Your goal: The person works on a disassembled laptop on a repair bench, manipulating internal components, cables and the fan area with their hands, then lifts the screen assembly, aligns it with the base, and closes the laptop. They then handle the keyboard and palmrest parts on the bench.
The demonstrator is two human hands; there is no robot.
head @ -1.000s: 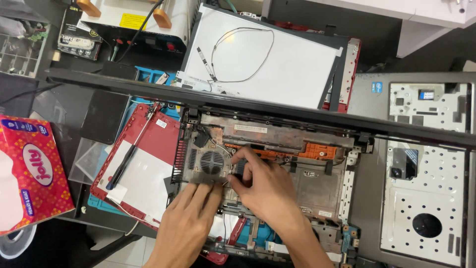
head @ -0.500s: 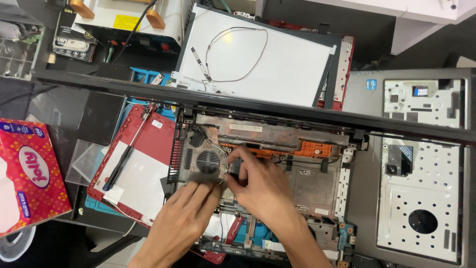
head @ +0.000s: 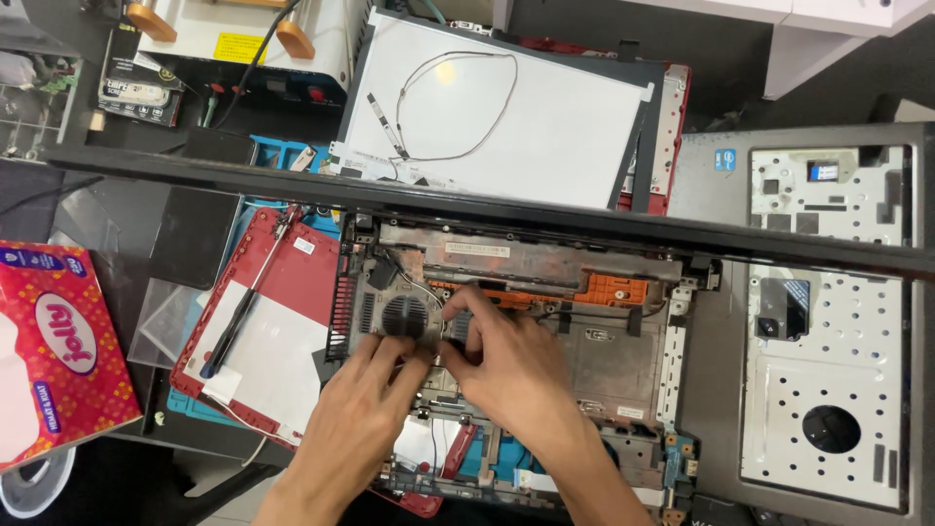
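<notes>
Both hands work inside the opened laptop base (head: 545,321) at the middle of the bench (head: 838,78). The left hand (head: 365,390) presses its fingertips on the round cooling fan (head: 404,314) — the right hand (head: 511,360) pinches something just right of it, hidden by the fingers. A red tissue box (head: 58,351) lies far left.

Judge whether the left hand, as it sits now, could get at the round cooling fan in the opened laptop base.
Probably yes. The left hand already rests at the lower edge of the cooling fan, and nothing covers the fan's top. The right hand sits just to its right, crowding that side only.
</notes>
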